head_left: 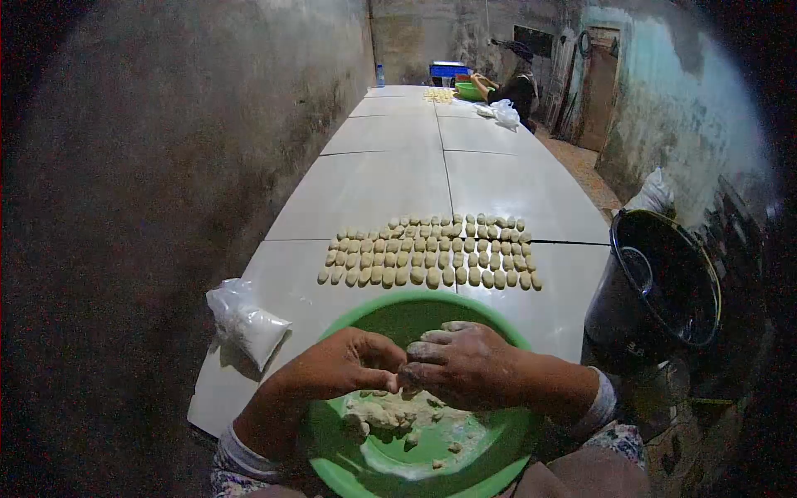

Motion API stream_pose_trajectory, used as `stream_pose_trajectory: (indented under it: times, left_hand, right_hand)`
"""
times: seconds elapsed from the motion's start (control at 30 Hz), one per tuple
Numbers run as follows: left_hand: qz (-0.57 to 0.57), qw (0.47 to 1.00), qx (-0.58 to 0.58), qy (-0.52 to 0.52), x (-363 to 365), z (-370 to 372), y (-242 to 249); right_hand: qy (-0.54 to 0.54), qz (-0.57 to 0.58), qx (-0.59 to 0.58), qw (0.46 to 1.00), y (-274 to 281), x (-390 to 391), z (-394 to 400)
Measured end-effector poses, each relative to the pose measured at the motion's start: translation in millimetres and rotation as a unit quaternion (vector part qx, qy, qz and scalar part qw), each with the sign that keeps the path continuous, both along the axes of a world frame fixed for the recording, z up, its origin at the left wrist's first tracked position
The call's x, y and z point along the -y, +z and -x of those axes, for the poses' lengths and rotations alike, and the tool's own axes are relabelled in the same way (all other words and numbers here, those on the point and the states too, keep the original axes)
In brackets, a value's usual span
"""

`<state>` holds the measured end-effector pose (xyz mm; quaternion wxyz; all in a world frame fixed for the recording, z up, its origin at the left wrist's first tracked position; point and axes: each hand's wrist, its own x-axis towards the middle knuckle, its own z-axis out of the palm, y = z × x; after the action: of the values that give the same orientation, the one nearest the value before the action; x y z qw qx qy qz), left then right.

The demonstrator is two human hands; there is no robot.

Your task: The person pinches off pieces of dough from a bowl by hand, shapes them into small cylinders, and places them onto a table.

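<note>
Over a green basin (498, 469) my two hands meet at the fingertips. My left hand (361, 363) is closed, its thumb and fingers pinched toward the right hand. Flour whitens the fingers of my right hand (465, 365), which curl over the left fingertips. Whatever sits between them is hidden by the fingers. Below, in the basin, lie a crumbly lump of dough (386, 415), small scraps and a smear of flour. Beyond the rim, rows of small oval dough pieces (432, 278) lie on the white table (374, 178).
A plastic bag of white powder (253, 325) rests left of the basin. To the right stands a large black bucket (606, 319). At the table's far end a person (521, 87) works by another green basin (469, 91), near a blue crate (447, 70) and plastic bags (504, 113).
</note>
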<state>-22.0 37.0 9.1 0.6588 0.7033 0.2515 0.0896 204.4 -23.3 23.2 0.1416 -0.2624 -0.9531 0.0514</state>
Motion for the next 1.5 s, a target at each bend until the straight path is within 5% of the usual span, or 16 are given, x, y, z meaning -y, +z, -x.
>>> stream_pose_trajectory:
  times: [0.27, 0.67, 0.87, 1.07, 1.17, 1.27, 1.4, 1.43, 1.5]
  left_hand:
    - [0.062, 0.991, 0.113, 0.034, 2, -7, 2]
    - [0.046, 0.992, 0.054, 0.101, 8, -10, 7]
    - [0.024, 0.994, 0.099, 0.036, 3, -9, -4]
    - [-0.133, 0.991, -0.003, -0.033, 2, -5, 1]
    - [-0.205, 0.977, 0.027, 0.047, 7, -7, 6]
    - [-0.139, 0.985, 0.059, 0.079, 9, -5, 3]
    - [-0.106, 0.985, 0.05, 0.124, 12, -7, 8]
    - [-0.205, 0.97, 0.026, 0.129, 7, -5, -2]
    - [-0.151, 0.98, 0.038, 0.12, 7, -5, -1]
  right_hand:
    - [-0.079, 0.027, -0.101, 0.991, -3, -2, 4]
    - [-0.044, -0.006, -0.056, 0.997, 2, 2, 5]
    - [-0.044, 0.054, 0.001, 0.998, -8, -2, 1]
    - [-0.071, 0.039, -0.07, 0.994, -6, 0, 2]
    - [-0.09, 0.047, -0.135, 0.986, -5, -2, 1]
    - [-0.073, -0.048, -0.174, 0.981, -15, -10, 1]
    - [-0.082, 0.073, -0.236, 0.965, -13, -10, 4]
    - [-0.087, 0.107, -0.278, 0.951, -12, -10, 6]
    - [-0.089, 0.093, -0.214, 0.968, -11, -10, 3]
